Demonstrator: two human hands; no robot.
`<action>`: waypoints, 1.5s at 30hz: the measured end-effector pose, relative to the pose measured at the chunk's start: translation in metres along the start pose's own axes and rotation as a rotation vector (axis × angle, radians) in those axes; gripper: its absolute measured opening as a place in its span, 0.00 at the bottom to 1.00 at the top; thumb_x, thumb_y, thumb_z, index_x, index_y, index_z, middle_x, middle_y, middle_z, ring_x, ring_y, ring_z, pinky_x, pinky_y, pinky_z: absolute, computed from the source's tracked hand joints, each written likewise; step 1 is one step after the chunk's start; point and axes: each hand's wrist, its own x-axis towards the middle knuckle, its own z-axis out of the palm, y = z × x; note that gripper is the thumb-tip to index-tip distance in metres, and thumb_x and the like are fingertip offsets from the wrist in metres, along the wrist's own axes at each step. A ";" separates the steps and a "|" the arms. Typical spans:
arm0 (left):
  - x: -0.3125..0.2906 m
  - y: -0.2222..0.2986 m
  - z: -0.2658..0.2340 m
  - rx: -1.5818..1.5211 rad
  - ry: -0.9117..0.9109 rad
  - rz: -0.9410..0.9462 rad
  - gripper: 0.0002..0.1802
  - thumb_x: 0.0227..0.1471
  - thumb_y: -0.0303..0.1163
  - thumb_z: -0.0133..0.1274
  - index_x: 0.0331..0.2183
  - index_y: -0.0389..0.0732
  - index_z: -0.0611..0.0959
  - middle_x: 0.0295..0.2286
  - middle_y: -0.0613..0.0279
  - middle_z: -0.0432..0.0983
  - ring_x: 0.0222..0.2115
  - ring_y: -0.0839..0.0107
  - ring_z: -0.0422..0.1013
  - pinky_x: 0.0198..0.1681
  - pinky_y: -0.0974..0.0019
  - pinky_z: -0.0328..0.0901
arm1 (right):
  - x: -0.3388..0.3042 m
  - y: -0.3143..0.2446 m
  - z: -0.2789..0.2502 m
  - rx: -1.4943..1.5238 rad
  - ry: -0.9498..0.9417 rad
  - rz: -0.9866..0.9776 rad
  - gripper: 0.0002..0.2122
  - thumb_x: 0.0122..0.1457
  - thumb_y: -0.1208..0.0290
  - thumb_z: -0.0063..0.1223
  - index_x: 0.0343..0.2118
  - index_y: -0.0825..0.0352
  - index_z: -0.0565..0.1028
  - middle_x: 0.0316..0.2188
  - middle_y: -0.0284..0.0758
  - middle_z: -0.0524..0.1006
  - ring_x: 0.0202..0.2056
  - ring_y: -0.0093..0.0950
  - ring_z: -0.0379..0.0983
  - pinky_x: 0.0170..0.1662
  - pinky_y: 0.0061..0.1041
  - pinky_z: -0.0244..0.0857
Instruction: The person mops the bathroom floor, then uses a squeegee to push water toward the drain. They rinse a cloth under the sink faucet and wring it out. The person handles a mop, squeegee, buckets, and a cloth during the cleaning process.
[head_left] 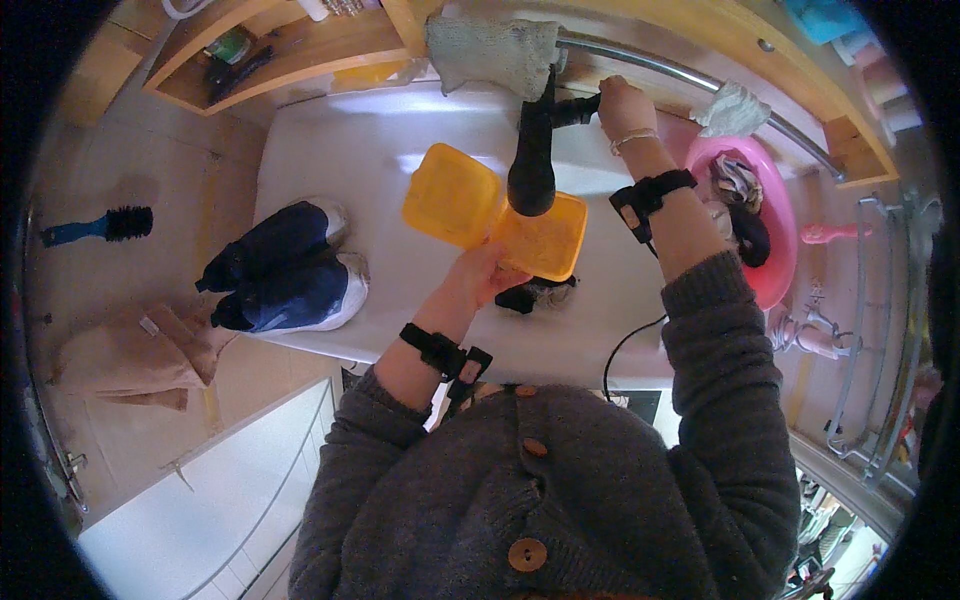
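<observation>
My left hand grips the near side of an open yellow plastic box, thumb and fingers at its edge. Its hinged yellow lid is folded out to the left. Above the box reaches the spout of a black faucet; I cannot make out any water running. My right hand is closed around the end of the faucet's side handle. Partly hidden below the box lies a small dark and grey cloth bundle on the white sink.
Dark blue shoes with white soles stand at the left. A pink basin holding laundry is at the right. Farther left are a blue-handled brush and a brown cloth. Grey towel hangs on a metal rail behind.
</observation>
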 end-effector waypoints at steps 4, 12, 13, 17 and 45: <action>-0.006 -0.004 0.002 0.076 0.006 -0.085 0.19 0.50 0.29 0.43 0.46 0.40 0.67 0.40 0.54 0.71 0.38 0.57 0.71 0.37 0.56 0.72 | -0.001 -0.002 -0.004 0.032 0.005 0.007 0.11 0.58 0.65 0.38 0.29 0.68 0.70 0.25 0.46 0.75 0.31 0.45 0.72 0.34 0.41 0.66; -0.028 0.000 -0.003 0.086 -0.014 -0.090 0.23 0.46 0.28 0.48 0.47 0.41 0.66 0.40 0.55 0.70 0.39 0.57 0.71 0.38 0.54 0.71 | 0.003 -0.001 -0.003 -0.019 -0.079 0.001 0.10 0.54 0.68 0.39 0.32 0.69 0.70 0.29 0.49 0.76 0.33 0.45 0.74 0.37 0.40 0.68; -0.031 0.002 -0.005 0.100 -0.026 -0.088 0.24 0.45 0.28 0.48 0.48 0.41 0.66 0.40 0.55 0.70 0.39 0.58 0.71 0.38 0.54 0.71 | 0.004 -0.001 -0.003 -0.043 -0.070 -0.046 0.10 0.54 0.69 0.40 0.33 0.69 0.70 0.29 0.49 0.76 0.33 0.45 0.74 0.37 0.40 0.68; -0.045 0.017 -0.021 0.209 0.051 0.034 0.25 0.45 0.30 0.51 0.48 0.44 0.66 0.42 0.58 0.69 0.40 0.59 0.70 0.38 0.55 0.71 | 0.002 -0.004 -0.007 -0.062 -0.094 -0.005 0.10 0.53 0.69 0.40 0.34 0.69 0.70 0.29 0.49 0.76 0.33 0.45 0.74 0.37 0.41 0.68; -0.025 0.027 -0.014 0.443 0.035 0.176 0.21 0.54 0.41 0.44 0.49 0.47 0.67 0.40 0.60 0.72 0.37 0.66 0.72 0.34 0.60 0.72 | -0.148 -0.127 0.022 0.117 -0.715 -0.754 0.11 0.53 0.62 0.43 0.35 0.61 0.73 0.38 0.38 0.74 0.41 0.36 0.69 0.48 0.33 0.60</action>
